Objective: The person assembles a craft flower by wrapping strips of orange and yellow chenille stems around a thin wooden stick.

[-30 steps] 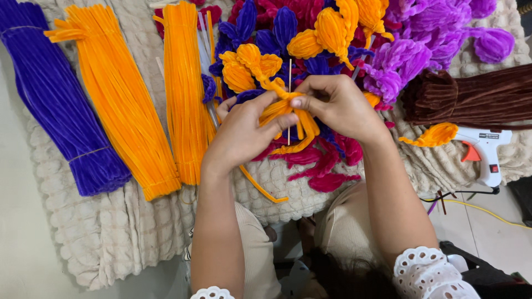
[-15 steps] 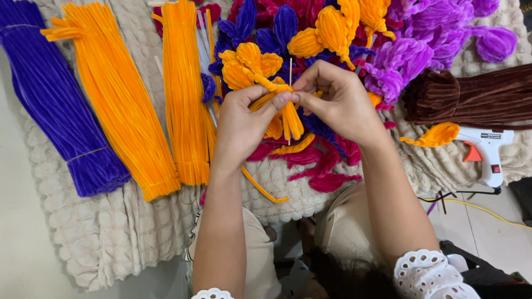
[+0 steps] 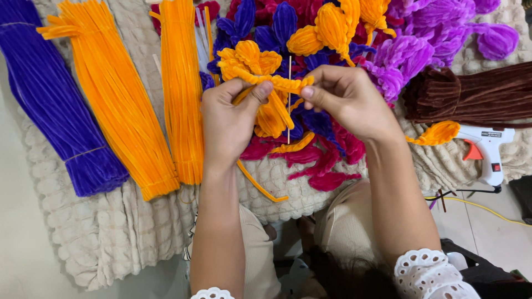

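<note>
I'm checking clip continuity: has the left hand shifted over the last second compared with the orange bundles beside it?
Yes. The left hand has risen up the frame, away from the person's body, judged against the right orange bundle, with the orange flower piece it pinches.

From where I sit, the view looks straight down at a cream, quilted blanket (image 3: 83,232) with a bumpy, puffed weave — it covers most of the ground and its lower edge runs ragged across a pale, smooth floor (image 3: 22,254). The floor shows again at the lower right, light-toned and tiled, with a faint joint line. A thin yellow cord (image 3: 487,209) trails over it there, beside a dark cable. I see no walls, no windows and no furniture — the frame is all ground. The light is even and soft, bright enough to keep colours vivid, and shadows stay weak and short.
</note>
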